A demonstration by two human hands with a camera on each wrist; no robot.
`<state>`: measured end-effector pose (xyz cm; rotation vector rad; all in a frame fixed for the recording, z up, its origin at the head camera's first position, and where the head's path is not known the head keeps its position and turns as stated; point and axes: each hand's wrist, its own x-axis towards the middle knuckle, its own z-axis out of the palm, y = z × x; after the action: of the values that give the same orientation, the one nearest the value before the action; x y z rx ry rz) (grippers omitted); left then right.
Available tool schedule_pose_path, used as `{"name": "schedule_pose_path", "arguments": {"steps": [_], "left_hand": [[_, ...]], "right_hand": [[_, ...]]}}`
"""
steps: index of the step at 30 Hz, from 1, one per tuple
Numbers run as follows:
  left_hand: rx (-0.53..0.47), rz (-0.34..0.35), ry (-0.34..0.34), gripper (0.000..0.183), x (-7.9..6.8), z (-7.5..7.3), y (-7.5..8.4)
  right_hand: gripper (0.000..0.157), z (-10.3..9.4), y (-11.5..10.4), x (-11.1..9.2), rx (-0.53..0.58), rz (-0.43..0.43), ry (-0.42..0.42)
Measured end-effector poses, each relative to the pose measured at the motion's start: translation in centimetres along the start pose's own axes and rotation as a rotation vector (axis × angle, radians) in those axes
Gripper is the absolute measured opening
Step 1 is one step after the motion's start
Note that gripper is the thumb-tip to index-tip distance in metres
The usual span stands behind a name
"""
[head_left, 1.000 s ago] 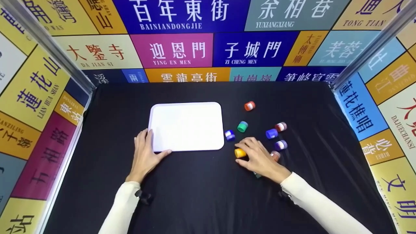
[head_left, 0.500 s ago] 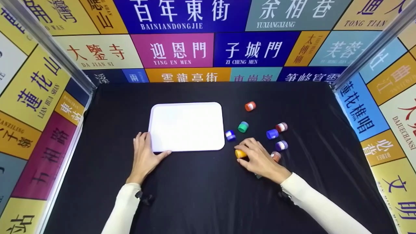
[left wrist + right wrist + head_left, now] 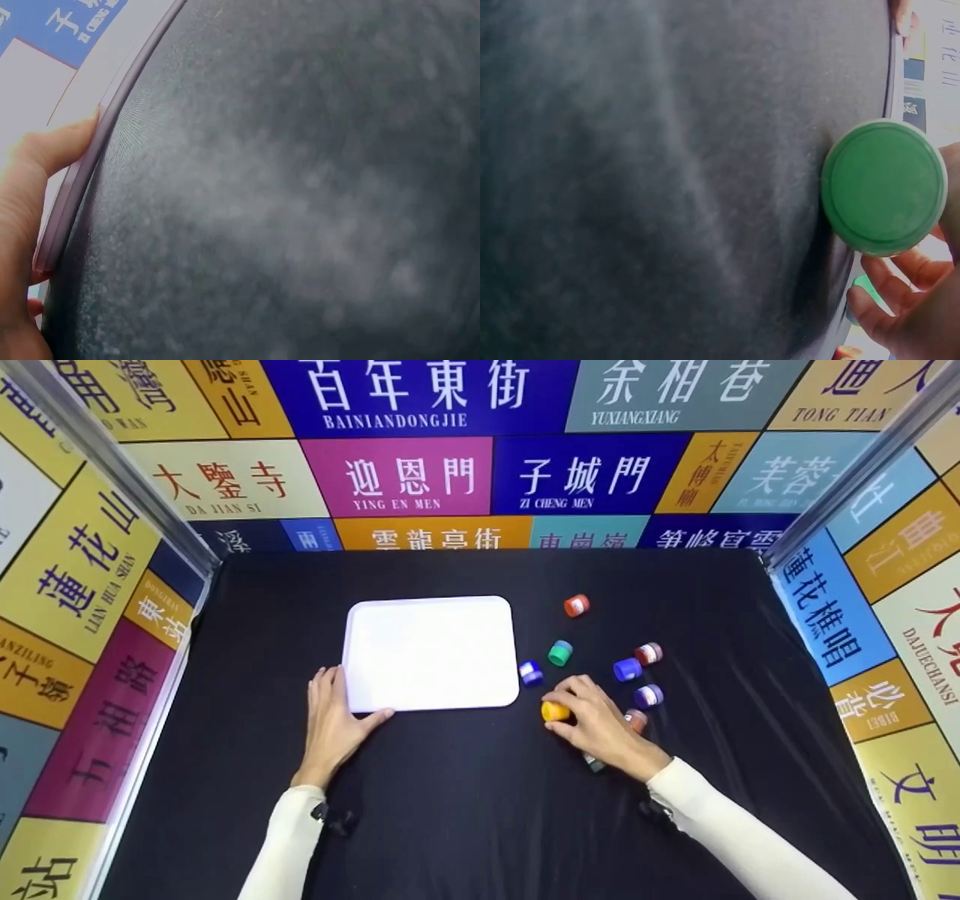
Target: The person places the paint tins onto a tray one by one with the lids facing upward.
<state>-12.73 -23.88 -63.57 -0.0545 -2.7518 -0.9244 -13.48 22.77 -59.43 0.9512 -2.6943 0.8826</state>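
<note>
My left hand (image 3: pixel 330 727) rests at the near left corner of a white tray (image 3: pixel 431 652), fingers straight along its left edge, thumb on the front edge. In the left wrist view the thumb touches the tray's rim (image 3: pixel 71 199). My right hand (image 3: pixel 600 727) pinches a small yellow jar (image 3: pixel 555 711) between thumb and fingers, just off the tray's near right corner. A green-lidded jar (image 3: pixel 885 187) looms large in the right wrist view, where the yellow jar is hidden; the head view shows part of it under the right wrist.
Around the right hand lie several small jars: blue (image 3: pixel 531 673), green (image 3: pixel 560 652), orange-red (image 3: pixel 577 605), dark red (image 3: pixel 649 652), violet-blue (image 3: pixel 627 669), purple (image 3: pixel 649 695) and brownish (image 3: pixel 636 721). Black cloth (image 3: pixel 465 810) covers the table; printed panels (image 3: pixel 420 476) wall it in.
The right hand and the yellow jar have shifted very slightly, uncovering more of the jar under the wrist. The left hand's fingers have slid a little toward the near side along the tray's edge.
</note>
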Motion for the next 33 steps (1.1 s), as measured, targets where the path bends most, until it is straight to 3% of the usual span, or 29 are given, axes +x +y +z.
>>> {"name": "schedule_pose_path", "arguments": {"steps": [6, 10, 33], "left_hand": [[0.005, -0.012, -0.006, 0.123, -0.1, -0.1, -0.1], [0.004, -0.004, -0.001, 0.121, -0.1, -0.1, 0.0], [0.037, -0.018, -0.013, 0.118, -0.3, 0.1, 0.0]], "right_hand": [[0.038, -0.1, -0.3, 0.5, 0.095, 0.122, 0.009], [0.037, 0.0, -0.6, 1.0, 0.131, 0.152, 0.022], [0.035, 2.7, -3.5, 6.7, 0.174, 0.042, 0.029]]}}
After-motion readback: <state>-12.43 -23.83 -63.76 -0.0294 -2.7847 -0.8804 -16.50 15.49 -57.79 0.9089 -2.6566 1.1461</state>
